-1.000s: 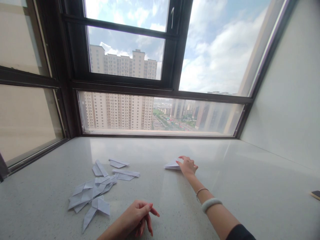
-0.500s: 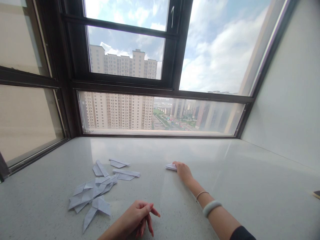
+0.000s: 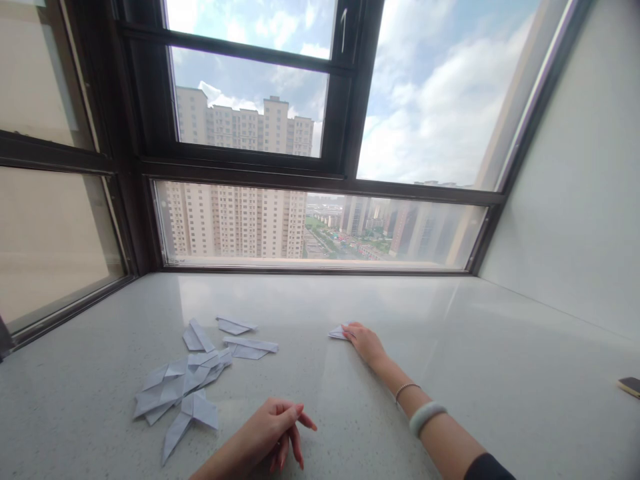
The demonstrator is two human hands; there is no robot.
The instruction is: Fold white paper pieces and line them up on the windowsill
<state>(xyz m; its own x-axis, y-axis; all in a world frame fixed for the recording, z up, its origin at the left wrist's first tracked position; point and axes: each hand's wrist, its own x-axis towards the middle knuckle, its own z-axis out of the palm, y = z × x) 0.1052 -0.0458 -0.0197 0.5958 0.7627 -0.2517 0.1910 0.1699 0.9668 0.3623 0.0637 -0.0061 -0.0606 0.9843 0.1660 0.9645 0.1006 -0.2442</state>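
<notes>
A small folded white paper lies flat on the pale speckled sill, right of the middle. The fingers of my right hand are closed on its right end and cover part of it. Nearer to me, my left hand hovers low with its fingers loosely apart and nothing in them. To its left lies a pile of folded white papers, some overlapping. Beyond the pile are two separate folded strips, one longer and one shorter.
A dark-framed window borders the far side of the sill, with tall buildings outside. A white wall rises on the right. At the right edge, a small dark object is partly in view.
My right hand has shifted slightly left over the folded paper and covers a bit more of it. My left hand keeps its pose. The view has moved slightly.
</notes>
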